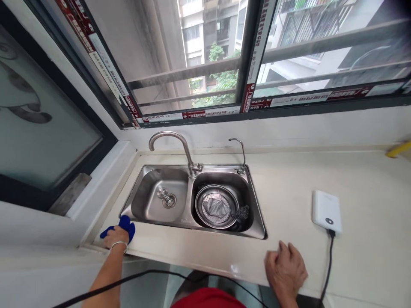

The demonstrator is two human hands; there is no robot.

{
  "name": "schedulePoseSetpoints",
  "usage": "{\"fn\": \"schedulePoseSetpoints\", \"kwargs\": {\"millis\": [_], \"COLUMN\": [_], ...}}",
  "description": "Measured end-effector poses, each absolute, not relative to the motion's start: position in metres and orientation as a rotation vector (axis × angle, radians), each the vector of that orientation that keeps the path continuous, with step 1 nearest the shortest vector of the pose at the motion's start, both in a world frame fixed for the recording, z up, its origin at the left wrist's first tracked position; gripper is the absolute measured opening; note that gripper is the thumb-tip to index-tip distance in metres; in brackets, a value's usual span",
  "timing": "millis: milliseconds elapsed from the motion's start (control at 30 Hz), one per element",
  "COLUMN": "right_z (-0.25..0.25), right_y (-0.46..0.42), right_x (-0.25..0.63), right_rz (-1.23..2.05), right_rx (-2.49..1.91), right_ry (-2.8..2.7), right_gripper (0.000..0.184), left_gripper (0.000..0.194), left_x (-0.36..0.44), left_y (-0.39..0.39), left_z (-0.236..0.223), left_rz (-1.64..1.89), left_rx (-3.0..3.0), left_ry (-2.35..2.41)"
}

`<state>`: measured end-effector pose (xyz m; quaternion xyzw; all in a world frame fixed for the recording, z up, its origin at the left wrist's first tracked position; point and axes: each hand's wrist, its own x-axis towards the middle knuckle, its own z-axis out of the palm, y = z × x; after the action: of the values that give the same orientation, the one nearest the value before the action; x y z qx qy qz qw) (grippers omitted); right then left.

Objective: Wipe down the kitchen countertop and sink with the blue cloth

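My left hand (117, 237) presses a bunched blue cloth (127, 224) onto the cream countertop (180, 244), by the front left corner of the sink. Parts of the cloth stick out on both sides of the fingers. On the counter's front edge, right of the sink, rests my right hand (285, 270); its fingers are curled in and nothing shows in them. The double steel sink (190, 222) lies between the two hands. In its right basin is a round metal colander (199, 204) with a grey cloth (215, 207) inside and a dark mesh scrubber (242, 213) at its side.
A curved faucet (173, 134) and a thin second tap (241, 149) rise behind the sink. To the right lies a white power bank (326, 209) with a black cable (328, 261). Another black cable (141, 272) crosses before my body. Windows (205, 77) stand behind the counter.
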<state>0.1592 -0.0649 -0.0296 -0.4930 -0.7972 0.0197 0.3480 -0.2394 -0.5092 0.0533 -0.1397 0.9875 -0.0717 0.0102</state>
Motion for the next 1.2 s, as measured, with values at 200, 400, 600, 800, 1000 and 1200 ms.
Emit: {"fn": "schedulePoseSetpoints", "kwargs": {"millis": [200, 400, 600, 800, 1000, 1200], "right_z": [-0.027, -0.021, -0.015, -0.014, -0.008, -0.005], "right_y": [-0.066, -0.067, -0.066, -0.065, -0.069, -0.068], "right_x": [0.16, 0.158, 0.156, 0.158, 0.152, 0.147], "right_rz": [0.067, 0.096, 0.109, 0.074, 0.003, -0.02], "right_rx": [-1.288, -1.285, -1.318, -1.321, -1.314, -1.363], "right_ry": [-2.11, -2.106, -2.137, -2.178, -2.18, -2.181], "right_gripper": [0.041, 0.043, 0.043, 0.047, 0.052, 0.052], "left_gripper": [0.05, 0.05, 0.061, 0.053, 0.045, 0.046], "left_x": [-0.217, -0.247, -0.282, -0.311, -0.349, -0.385], "left_y": [-0.501, -0.511, -0.518, -0.523, -0.526, -0.513], "left_z": [0.053, 0.05, 0.047, 0.034, 0.025, 0.025], "left_rz": [-0.242, -0.187, -0.163, -0.183, -0.063, 0.042], "left_rx": [-0.264, -0.469, -0.454, -0.285, 0.036, 0.245], "left_ry": [3.197, 3.192, 3.249, 3.332, 3.37, 3.338]}}
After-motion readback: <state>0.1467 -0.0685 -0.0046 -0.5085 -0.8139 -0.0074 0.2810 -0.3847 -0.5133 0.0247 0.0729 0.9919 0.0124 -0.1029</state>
